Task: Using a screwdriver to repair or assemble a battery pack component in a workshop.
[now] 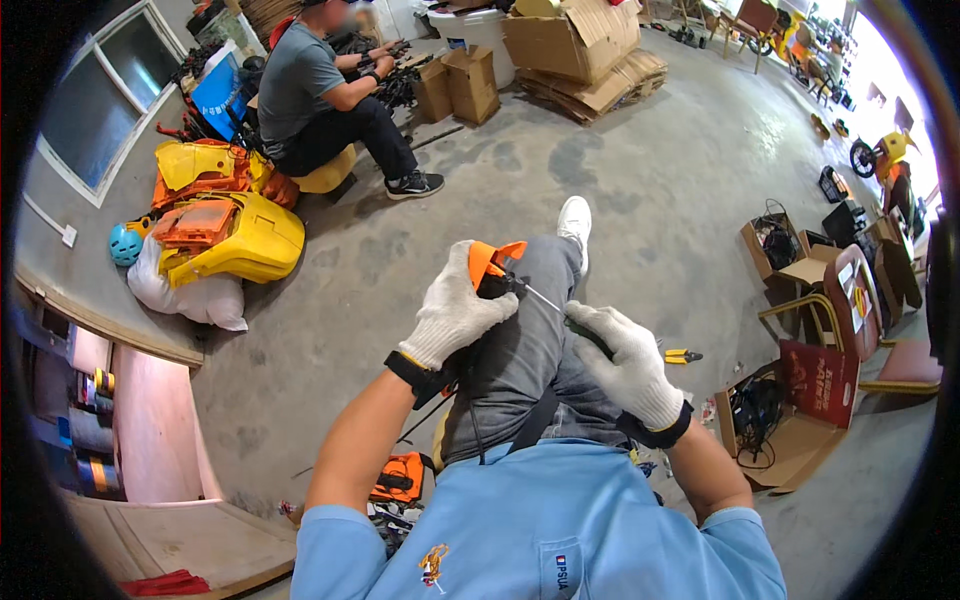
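Observation:
My left hand (450, 315), in a white glove, is closed around an orange and black plastic part (485, 260) above my thigh. A dark section lies beneath the orange piece, partly hidden by the fingers. My right hand (630, 365), also gloved, grips a screwdriver (543, 299) by its dark green handle. Its thin metal shaft points up and left, with the tip at the dark side of the part. Whether the tip sits in a screw is too small to tell. A dark cable (474, 412) hangs below my left hand.
Yellow-handled pliers (683, 356) lie on the floor beyond my right hand. An orange part (400, 477) is low on my left. Yellow and orange panels (240, 240) are heaped at left, near a seated person (315, 95). Cartons with cables (775, 420) and chairs (855, 300) stand at right.

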The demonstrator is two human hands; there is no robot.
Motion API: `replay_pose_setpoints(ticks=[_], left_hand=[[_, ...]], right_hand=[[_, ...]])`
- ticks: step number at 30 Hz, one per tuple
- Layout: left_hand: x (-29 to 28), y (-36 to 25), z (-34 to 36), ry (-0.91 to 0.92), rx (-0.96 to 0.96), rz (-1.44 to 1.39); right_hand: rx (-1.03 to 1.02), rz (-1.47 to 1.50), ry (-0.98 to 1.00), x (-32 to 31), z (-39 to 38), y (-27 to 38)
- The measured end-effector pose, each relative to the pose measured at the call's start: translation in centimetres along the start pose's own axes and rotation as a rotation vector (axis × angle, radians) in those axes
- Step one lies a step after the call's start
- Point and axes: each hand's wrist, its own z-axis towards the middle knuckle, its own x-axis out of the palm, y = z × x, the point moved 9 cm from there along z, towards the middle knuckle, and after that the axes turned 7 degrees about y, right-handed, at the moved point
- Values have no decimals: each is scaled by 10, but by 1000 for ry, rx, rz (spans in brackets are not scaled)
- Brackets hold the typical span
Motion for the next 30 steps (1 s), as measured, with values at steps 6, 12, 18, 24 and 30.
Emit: replay_pose_setpoints(ticks=[6, 12, 18, 24, 30], left_hand=[[9, -3, 11, 51, 10, 46], [8, -5, 12, 85, -31, 56], [7, -10, 12, 124, -71, 83], [11, -5, 13, 131, -75, 101], [12, -22, 11, 36, 117, 23]], right_hand=[[24, 2, -59, 6, -4, -12], [10, -43, -75, 10, -5, -14], [11, -46, -99, 9, -5, -14], [52, -100, -125, 7, -8, -11], [211, 189, -41, 10, -4, -35]])
